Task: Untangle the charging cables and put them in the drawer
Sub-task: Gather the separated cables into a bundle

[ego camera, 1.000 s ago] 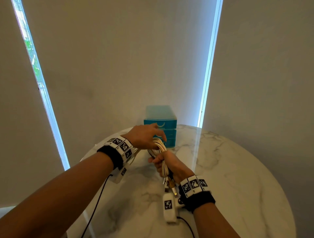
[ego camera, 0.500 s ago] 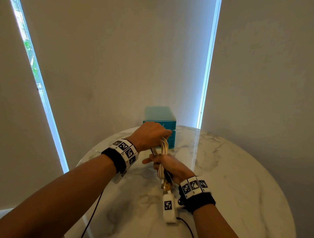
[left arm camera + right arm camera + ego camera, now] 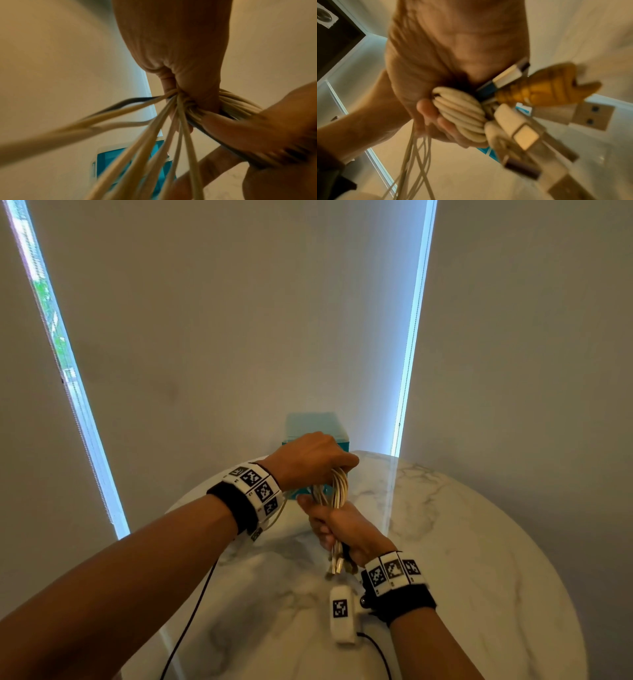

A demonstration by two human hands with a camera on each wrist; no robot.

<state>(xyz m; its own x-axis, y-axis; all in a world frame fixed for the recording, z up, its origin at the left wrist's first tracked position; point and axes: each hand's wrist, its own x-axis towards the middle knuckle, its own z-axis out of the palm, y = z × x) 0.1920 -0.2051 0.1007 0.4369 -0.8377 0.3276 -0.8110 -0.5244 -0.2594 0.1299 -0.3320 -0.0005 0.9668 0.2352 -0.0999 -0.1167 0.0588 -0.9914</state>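
Observation:
A bundle of cream charging cables [image 3: 337, 487] with one dark strand runs between both hands above the marble table. My left hand [image 3: 310, 458] grips the bundle's looped top [image 3: 180, 100] from above, fingers curled round it. Below it, my right hand [image 3: 342, 529] holds the gathered strands [image 3: 462, 115] in a fist. Several plugs stick out under that fist, among them a USB plug [image 3: 583, 115] and an orange plug cover [image 3: 539, 89]. The teal drawer unit [image 3: 317, 428] stands behind the hands, mostly hidden; its drawers [image 3: 111, 161] look closed.
The round white marble table [image 3: 479, 542] stretches to the right and towards me. Grey walls and two bright window strips [image 3: 409, 337] stand behind it. Thin black leads [image 3: 191, 611] hang from my wrist cameras over the table.
My left hand has risen with the top of the bundle, pulling the cables taut and upright. The right hand has kept its grip lower down and moved up slightly.

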